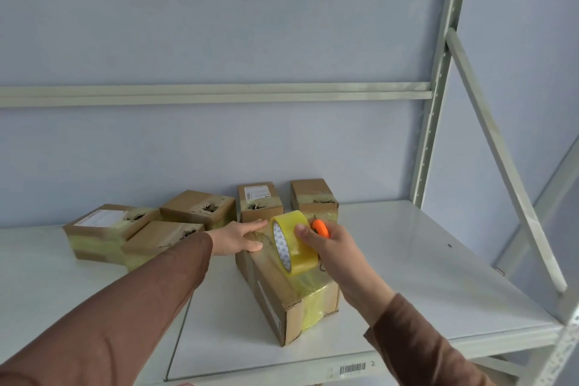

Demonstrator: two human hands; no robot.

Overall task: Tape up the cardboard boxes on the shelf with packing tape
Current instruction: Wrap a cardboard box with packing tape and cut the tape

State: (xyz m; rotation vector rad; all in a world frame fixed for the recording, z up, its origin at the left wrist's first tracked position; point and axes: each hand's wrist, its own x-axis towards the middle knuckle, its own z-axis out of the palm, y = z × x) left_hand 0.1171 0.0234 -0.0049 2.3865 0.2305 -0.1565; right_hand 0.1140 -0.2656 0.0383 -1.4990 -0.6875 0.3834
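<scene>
Five boxes (200, 213) at ten o'clock look taped; left hand (238, 240) flat-fingered steadies the sixth (282, 291), right hand (326, 247) clamping roll (293, 243).

Pale grey metal shelf board (407, 260), barcode label (352, 368) on front edge. Directly on it: near brown cardboard box (313, 313), yellowish tape over top; five smaller taped cardboard boxes (200, 207) behind.

A storeroom: bare metal shelving (438, 97) with a barcode label (352, 368), holding taped cardboard boxes (94, 229).
</scene>
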